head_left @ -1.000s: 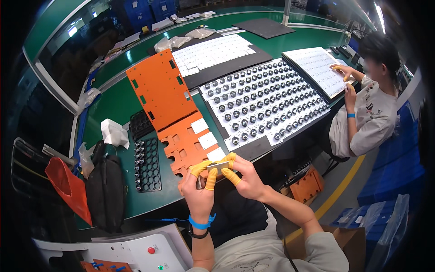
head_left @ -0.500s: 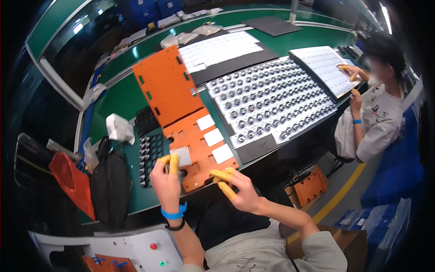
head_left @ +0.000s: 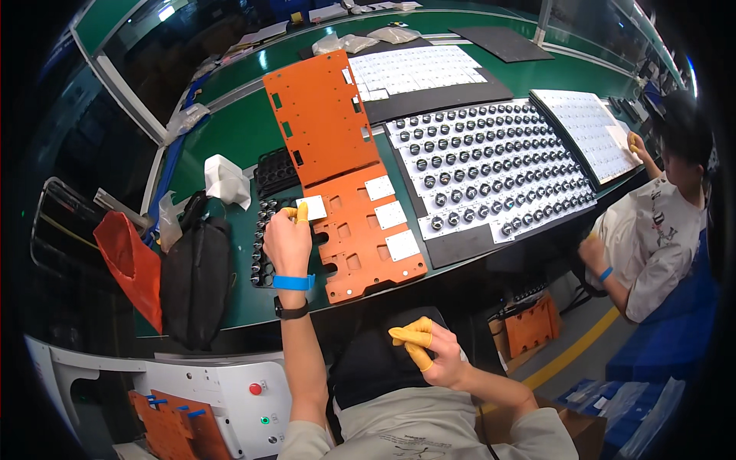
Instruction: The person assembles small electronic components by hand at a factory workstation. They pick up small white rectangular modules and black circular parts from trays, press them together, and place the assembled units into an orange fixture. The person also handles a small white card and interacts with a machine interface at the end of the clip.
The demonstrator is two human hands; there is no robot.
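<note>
Yellow finger cots cover fingertips on both my hands. My left hand (head_left: 290, 241) pinches a white square plate (head_left: 313, 208) by its left edge, over the far left of the orange fixture's lower panel (head_left: 360, 207). Three more white square plates, the nearest of them (head_left: 402, 245), lie in a column along that panel's right side. My right hand (head_left: 431, 354) is drawn back over my lap, its fingers pressed together; whether anything is in them I cannot make out. Partly behind my left hand sits a black tray (head_left: 259, 277) of round cells with small parts.
The fixture's raised orange panel (head_left: 318, 119) leans beyond the lower one. Right of it lie white sheets (head_left: 479, 165) with rows of black round parts. A co-worker (head_left: 652, 230) sits at the right beside another white panel (head_left: 579, 134). Black bag (head_left: 198, 280) and crumpled white wrap (head_left: 227, 182) are left.
My left hand has carried the white plate farther along the fixture's left side. My right hand has pulled back from the fixture's front edge toward my lap. The view has shifted.
</note>
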